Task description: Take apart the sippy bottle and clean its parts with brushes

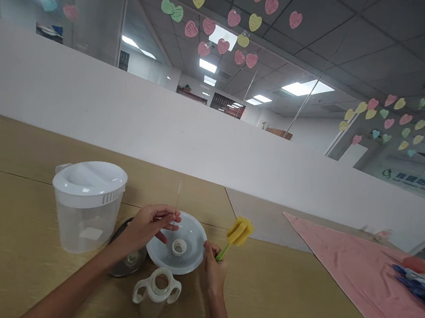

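A slim, straight rod [179,194] stands upright, pinched between thumb and fingers of the left hand [158,224]. The right hand [216,271] grips the green handle of a tilted brush [240,230] with a yellow, foam-like head. Between the hands sits a smooth, glossy, round bowl [194,230] containing a white ring [179,247]. Nearer the wearer stands a translucent two-handled bottle [153,302]; left of the left hand, a lidded plastic pitcher [84,214].

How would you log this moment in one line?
Left hand: holds thin straight rod; right hand: holds green-handled yellow sponge brush; pale round bowl: white ring inside.
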`<state>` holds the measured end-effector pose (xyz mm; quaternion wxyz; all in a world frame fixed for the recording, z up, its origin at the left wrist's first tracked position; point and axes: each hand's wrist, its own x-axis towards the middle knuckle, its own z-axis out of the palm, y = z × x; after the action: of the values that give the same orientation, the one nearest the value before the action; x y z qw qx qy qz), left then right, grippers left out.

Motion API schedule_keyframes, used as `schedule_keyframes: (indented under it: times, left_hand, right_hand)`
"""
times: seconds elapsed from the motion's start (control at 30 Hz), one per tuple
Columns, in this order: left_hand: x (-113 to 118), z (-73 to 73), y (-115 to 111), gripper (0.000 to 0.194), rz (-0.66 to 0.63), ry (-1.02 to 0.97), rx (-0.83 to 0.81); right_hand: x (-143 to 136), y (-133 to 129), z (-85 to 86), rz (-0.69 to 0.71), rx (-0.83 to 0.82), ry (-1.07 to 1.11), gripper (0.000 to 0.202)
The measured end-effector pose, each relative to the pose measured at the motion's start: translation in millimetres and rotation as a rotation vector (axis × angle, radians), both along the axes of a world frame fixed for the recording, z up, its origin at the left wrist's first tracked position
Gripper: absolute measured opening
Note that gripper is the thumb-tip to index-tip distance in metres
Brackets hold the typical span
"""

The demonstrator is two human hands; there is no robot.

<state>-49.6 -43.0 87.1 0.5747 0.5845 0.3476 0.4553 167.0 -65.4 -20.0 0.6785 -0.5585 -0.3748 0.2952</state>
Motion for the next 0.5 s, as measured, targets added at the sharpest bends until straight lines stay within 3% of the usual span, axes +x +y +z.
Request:
schedule_keyframes:
  times: [0.17, 0.33, 0.5]
  left_hand:
    - [5.2, 0.7, -4.7, 0.05, -0.008, 0.012, -0.034]
    - [12.6, -2.6, -9.5, 0.04, -0.067, 0.054, -0.008]
    - [19.2, -3.6, -14.2, 0.039, -0.099, 0.073, -0.007]
  right_hand:
    - [-9.3, -9.5, 11.8, 0.082, -0.013, 0.019, 0.051]
    - [-19.7, -19.0, 17.3, 0.363, -0.08, 0.06, 0.057]
    - [-25.7, -21.7, 11.1, 0.547, -0.097, 0.06, 0.05]
